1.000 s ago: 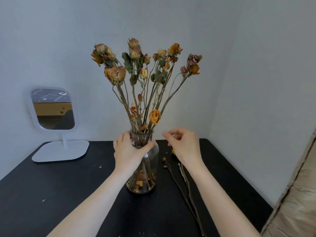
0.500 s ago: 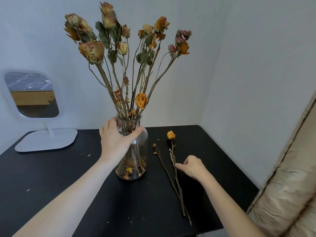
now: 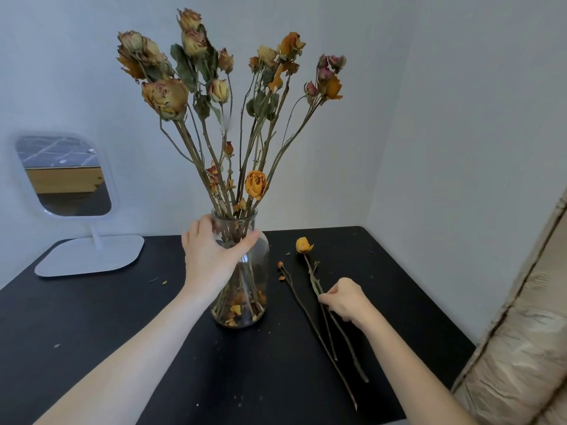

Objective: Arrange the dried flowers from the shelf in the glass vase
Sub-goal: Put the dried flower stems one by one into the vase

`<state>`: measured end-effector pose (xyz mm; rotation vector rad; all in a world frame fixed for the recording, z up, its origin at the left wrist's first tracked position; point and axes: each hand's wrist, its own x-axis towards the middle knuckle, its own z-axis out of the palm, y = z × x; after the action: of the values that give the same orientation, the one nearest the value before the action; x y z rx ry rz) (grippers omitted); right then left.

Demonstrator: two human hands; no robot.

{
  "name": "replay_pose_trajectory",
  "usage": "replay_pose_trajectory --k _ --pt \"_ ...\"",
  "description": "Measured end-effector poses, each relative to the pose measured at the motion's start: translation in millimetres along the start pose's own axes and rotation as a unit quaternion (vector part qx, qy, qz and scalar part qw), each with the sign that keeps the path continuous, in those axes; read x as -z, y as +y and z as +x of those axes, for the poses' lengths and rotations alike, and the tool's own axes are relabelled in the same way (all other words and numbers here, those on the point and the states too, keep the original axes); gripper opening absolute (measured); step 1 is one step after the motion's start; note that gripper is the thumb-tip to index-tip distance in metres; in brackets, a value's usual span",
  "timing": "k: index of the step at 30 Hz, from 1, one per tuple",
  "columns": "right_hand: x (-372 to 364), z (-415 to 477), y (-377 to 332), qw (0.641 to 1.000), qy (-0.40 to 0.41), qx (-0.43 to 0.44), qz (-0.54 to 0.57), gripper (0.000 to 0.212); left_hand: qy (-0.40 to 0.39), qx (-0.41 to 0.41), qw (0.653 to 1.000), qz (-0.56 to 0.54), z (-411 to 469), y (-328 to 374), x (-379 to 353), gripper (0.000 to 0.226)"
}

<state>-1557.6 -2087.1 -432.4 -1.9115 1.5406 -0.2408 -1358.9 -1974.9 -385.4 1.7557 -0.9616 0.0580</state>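
The left hand (image 3: 211,259) curls its fingers (image 3: 201,228) round the glass vase (image 3: 256,271) neck. The right hand (image 3: 343,299) pinches a dried flower (image 3: 312,276) lying on the black surface (image 3: 122,317) beside a thinner stem (image 3: 299,299). A mirror (image 3: 66,176) stands at far left.

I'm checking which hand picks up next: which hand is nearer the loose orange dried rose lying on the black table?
Right. The right hand pinches the stem of the orange dried rose; the left hand grips the neck of the clear glass vase, to the rose's left.
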Motion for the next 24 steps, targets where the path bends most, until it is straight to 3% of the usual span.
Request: replay_pose_trajectory --k 10,13,17,21,24 --pt "28 -21 -20 0.980 0.118 0.128 0.101 0.008 0.024 -0.002 0.999 0.033 -7 3 -2 0.083" --pt "42 -34 -35 0.949 0.179 0.201 0.162 0.011 0.086 -0.014 0.987 0.134 -12 11 -2 0.073" --pt "60 -53 -57 0.894 0.224 0.295 0.251 0.006 0.116 -0.015 0.977 0.181 -16 15 -3 0.070" --pt "74 -74 -83 0.841 0.234 0.385 0.298 0.010 0.109 -0.012 0.979 0.170 -16 15 -2 0.071" --pt "84 -90 -102 0.803 0.212 0.429 0.355 0.011 0.084 -0.018 0.992 0.094 -14 14 0 0.067"
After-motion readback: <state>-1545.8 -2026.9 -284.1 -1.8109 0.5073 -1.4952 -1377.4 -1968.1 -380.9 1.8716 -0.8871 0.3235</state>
